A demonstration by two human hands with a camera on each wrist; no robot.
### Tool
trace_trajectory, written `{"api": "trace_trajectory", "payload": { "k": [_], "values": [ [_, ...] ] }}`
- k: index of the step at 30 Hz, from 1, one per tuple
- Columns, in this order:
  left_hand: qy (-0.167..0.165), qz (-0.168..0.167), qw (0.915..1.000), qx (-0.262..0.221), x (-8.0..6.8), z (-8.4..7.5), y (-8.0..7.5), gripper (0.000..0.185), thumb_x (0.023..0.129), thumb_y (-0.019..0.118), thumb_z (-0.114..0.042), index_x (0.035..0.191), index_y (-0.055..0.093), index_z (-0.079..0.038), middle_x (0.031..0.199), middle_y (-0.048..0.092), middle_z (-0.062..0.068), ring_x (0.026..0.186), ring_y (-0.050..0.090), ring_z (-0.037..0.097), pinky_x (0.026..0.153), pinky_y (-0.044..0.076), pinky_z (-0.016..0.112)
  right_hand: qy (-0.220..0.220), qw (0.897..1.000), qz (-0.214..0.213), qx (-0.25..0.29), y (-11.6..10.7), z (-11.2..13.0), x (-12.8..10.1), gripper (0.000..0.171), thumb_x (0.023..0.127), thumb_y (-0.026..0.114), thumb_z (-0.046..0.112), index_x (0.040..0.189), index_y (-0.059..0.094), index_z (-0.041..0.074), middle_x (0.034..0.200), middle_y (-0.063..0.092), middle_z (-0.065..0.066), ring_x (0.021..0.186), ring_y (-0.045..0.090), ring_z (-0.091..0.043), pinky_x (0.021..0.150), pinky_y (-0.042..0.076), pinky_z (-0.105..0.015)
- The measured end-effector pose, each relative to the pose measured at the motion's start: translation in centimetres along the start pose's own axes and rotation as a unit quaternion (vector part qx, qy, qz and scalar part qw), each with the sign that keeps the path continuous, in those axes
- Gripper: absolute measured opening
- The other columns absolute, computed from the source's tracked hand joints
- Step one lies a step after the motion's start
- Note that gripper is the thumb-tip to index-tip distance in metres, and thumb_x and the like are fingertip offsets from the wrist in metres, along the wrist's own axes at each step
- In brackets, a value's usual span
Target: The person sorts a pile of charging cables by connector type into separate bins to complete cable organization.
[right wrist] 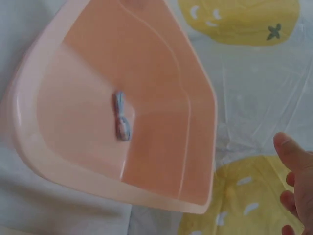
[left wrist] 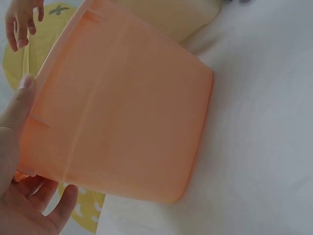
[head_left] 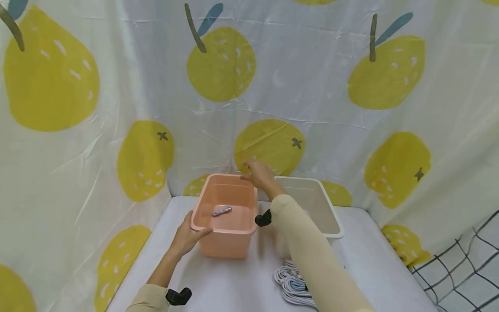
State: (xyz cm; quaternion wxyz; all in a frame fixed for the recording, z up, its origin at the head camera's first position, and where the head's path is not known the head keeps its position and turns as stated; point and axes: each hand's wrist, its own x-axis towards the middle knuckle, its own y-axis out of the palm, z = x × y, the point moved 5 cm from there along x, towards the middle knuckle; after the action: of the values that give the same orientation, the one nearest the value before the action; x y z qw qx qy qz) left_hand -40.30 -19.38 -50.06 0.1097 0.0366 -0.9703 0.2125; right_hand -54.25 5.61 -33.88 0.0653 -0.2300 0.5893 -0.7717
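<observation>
The left hand (head_left: 189, 236) holds the near left corner of the pink bin (head_left: 226, 216), thumb laid along the rim and fingers spread against the outer wall, as the left wrist view shows; the right hand (head_left: 259, 175) hovers over the bin's far right corner with fingers loosely extended, closed on nothing, and whether a fingertip touches the rim I cannot tell; the two hands are thus well apart, at opposite corners of the same bin. The bin stands upright on the white worktop (head_left: 234, 286), touching or just beside a white bin (head_left: 312, 203) to its right; inside it, near the middle of the floor, lies a small bundled cable (head_left: 221, 211), pale with a bluish tie. I judge the bin to be light, thin-walled moulded plastic, stiff at the rolled rim but likely to flex in the walls, and smooth enough to slip under a flat palm; the rim, or the recessed grips at the short ends, looks the surest place to take hold, one hand at each end. A coil of white cord (head_left: 292, 284) lies on the worktop near the right sleeve (head_left: 312, 255); a lemon-printed curtain (head_left: 222, 65) encloses the space.
</observation>
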Motion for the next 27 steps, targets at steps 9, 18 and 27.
{"api": "trace_trajectory", "payload": {
  "k": [9, 18, 27],
  "values": [
    [-0.018, 0.011, 0.9998, -0.002, 0.0, 0.2, 0.0, 0.103, 0.086, 0.087, -0.038, 0.16, 0.025, -0.002, 0.149, 0.049, 0.027, 0.132, 0.052, 0.044, 0.106, 0.043, 0.058, -0.035, 0.999, 0.027, 0.025, 0.1, 0.1, -1.5, 0.06, 0.091, 0.08, 0.043, 0.142, 0.063, 0.017, 0.131, 0.068, -0.005, 0.121, 0.062, -0.029, 0.101, 0.048, -0.054],
    [-0.02, 0.015, 0.9997, -0.005, 0.4, -0.2, -0.2, 0.1, 0.088, 0.086, -0.033, 0.161, 0.024, -0.003, 0.152, 0.046, 0.027, 0.135, 0.049, 0.045, 0.107, 0.042, 0.059, -0.072, 0.996, 0.029, 0.055, -1.2, -0.1, -3.3, 0.058, 0.091, 0.082, 0.034, 0.141, 0.064, 0.011, 0.132, 0.067, -0.009, 0.121, 0.061, -0.029, 0.1, 0.049, -0.05],
    [-0.012, 0.011, 0.9998, 0.007, -0.2, 0.0, -0.2, 0.101, 0.086, 0.087, -0.038, 0.159, 0.028, -0.002, 0.146, 0.052, 0.025, 0.13, 0.053, 0.044, 0.104, 0.044, 0.059, -0.084, 0.99, 0.038, 0.103, -1.5, -0.9, -6.4, 0.059, 0.09, 0.084, 0.029, 0.14, 0.064, 0.006, 0.129, 0.067, -0.012, 0.119, 0.061, -0.032, 0.098, 0.051, -0.048]
  ]
}}
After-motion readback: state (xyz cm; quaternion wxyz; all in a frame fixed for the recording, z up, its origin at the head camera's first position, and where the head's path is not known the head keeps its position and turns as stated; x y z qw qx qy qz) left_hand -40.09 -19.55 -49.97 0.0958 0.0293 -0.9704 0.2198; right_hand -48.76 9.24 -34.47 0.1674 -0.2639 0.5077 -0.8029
